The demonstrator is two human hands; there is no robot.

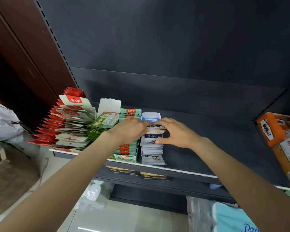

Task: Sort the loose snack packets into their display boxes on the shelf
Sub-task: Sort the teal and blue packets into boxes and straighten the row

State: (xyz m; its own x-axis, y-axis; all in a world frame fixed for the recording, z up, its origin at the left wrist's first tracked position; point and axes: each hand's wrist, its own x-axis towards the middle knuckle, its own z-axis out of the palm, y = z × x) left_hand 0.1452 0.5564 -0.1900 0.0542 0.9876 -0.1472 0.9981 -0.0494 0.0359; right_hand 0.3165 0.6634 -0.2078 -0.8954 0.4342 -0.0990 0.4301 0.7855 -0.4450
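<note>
Both hands reach over the front of a dark shelf [208,148] and meet above a row of pale grey-white packets [151,148] standing in a blue and white display box [151,116]. The left hand [130,129] comes in from the left, its back up, with its fingers stretched rightward onto the top of the row near the box's back flap. The right hand [172,131] comes from the right, its fingertips almost touching those of the left hand over the same packets, while its thumb lies lower against the right side of the row. Whether either hand pinches a single packet or only presses on the stack cannot be told, since the fingers cover that spot and the packets under them are blurred. The grey-white row runs from under the hands forward to the shelf's front lip. Just left of it, partly under the left wrist, stands a green display box [126,157] of green and orange packets. Further left a loose heap of dark green packets [102,123] leans against a white box flap [109,104], and beyond that stand cream packets with red labels [74,114] and a fan of red packets [47,128]. At the far right of the shelf, well apart from the hands, sits an orange box [278,129].
</note>
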